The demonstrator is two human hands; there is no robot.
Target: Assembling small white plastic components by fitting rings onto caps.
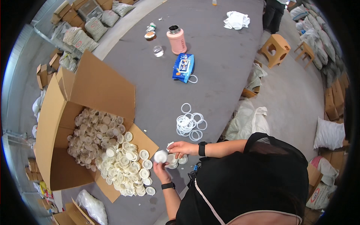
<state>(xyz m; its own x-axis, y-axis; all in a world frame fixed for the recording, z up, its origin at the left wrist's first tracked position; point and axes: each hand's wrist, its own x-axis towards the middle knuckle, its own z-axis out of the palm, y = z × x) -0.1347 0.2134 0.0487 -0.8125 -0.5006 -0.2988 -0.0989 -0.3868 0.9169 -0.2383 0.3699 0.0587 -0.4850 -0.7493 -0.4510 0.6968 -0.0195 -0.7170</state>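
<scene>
My left hand (161,173) grips a round white plastic cap (161,156), which is blurred by motion. Just above it, my right hand (180,148) has its fingers pinched together at a small white piece (170,144), mostly hidden by the fingers. A few white caps (183,159) lie on the table beneath and beside the right hand. To the left, a large heap of white caps (125,161) spills from a cardboard box (56,131) lying on its side, onto its flap. Beyond my right hand lies a loose pile of thin white rings (185,123).
Farther along the grey table (157,97) are a blue wipes packet (183,67), an uncapped pink bottle (177,40), a clear cup (158,51) and a crumpled white cloth (237,20). An orange stool (275,50) and a standing person (273,15) are beyond the right edge.
</scene>
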